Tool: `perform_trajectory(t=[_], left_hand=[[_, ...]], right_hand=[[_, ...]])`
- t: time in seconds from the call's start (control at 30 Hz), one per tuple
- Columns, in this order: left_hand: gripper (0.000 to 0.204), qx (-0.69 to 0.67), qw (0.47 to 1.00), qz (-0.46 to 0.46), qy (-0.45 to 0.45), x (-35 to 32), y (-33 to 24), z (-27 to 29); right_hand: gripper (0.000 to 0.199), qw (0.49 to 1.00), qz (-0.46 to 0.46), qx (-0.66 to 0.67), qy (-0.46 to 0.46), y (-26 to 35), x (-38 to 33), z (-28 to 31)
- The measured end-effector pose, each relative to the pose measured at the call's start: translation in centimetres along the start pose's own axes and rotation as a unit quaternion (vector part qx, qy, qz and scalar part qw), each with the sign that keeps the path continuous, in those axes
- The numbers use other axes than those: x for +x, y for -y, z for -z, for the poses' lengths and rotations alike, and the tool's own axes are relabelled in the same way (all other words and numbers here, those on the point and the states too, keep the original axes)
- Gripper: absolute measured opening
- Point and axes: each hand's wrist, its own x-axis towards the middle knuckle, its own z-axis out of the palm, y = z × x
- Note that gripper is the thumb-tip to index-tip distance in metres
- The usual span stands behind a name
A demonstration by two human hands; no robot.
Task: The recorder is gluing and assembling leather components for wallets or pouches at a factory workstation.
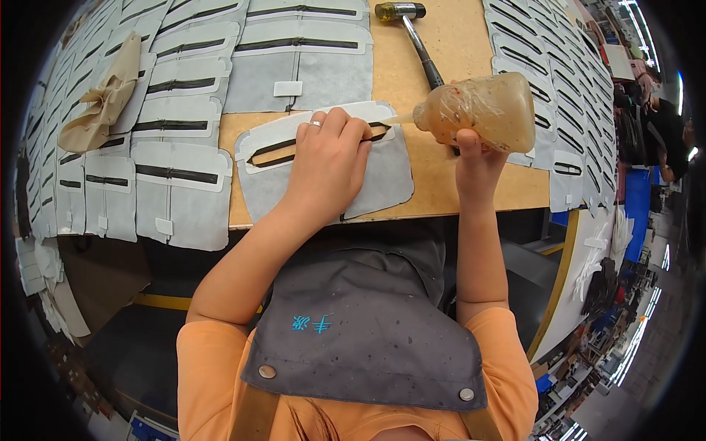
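A grey panel (327, 192) with a white border strip and a long slot edged in black lies at the table's front edge. My left hand (327, 158), a ring on one finger, rests across its middle with fingers bent together at the slot; their tips are partly hidden. In my right hand (476, 151) is a cloudy, tan squeeze bottle (485, 110), tilted on its side and wrapped in clear film. Its thin nozzle (401, 118) points left, at the black edging by the slot's right end.
A mallet (419, 48) lies beyond the bottle. Overlapping grey panels (180, 126) cover the table's left side, with a crumpled tan cloth (103, 103) on top. More panels (555, 95) lie at right. Another person (665, 136) is at the far right.
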Motion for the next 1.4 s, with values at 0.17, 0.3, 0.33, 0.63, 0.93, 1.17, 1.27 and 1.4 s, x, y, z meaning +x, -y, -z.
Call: perform_trajectory(t=[0.17, 0.3, 0.33, 0.63, 0.93, 1.17, 1.27, 1.4], left_hand=[[0.012, 0.004, 1.0, -0.014, -0.009, 0.1, 0.0, 0.1], [0.012, 0.009, 1.0, -0.014, -0.004, 0.2, 0.0, 0.3], [0.011, 0.013, 1.0, -0.01, -0.003, 0.2, 0.0, 0.3], [0.008, -0.01, 1.0, -0.018, -0.015, -0.1, 0.2, 0.2], [0.007, -0.075, 0.997, -0.012, -0.032, 2.4, -1.6, 1.7], [0.018, -0.111, 0.988, -0.111, 0.016, 5.7, -4.3, 0.6], [0.018, -0.036, 0.991, -0.13, 0.015, 6.9, -2.1, 1.4], [0.016, 0.02, 0.99, -0.141, 0.001, 9.9, 1.4, 1.1]], right_hand=[[0.061, 0.98, -0.131, 0.138, -0.065, 1.6, 1.7, 2.3], [0.064, 0.851, -0.251, 0.461, -0.01, 1.8, 3.9, 3.6], [0.064, 0.793, -0.266, 0.546, 0.047, 1.1, 4.6, 3.5], [0.065, 0.69, -0.35, 0.621, -0.127, -2.3, 11.8, -3.3], [0.039, 0.926, -0.276, 0.219, 0.138, 2.5, 3.6, -1.3], [0.042, 0.966, -0.231, -0.087, -0.077, 2.0, -0.4, 11.5], [0.044, 0.956, -0.231, -0.107, -0.146, 0.0, -0.9, 17.7], [0.048, 0.92, -0.273, -0.213, -0.183, -1.5, -0.6, 22.4]])
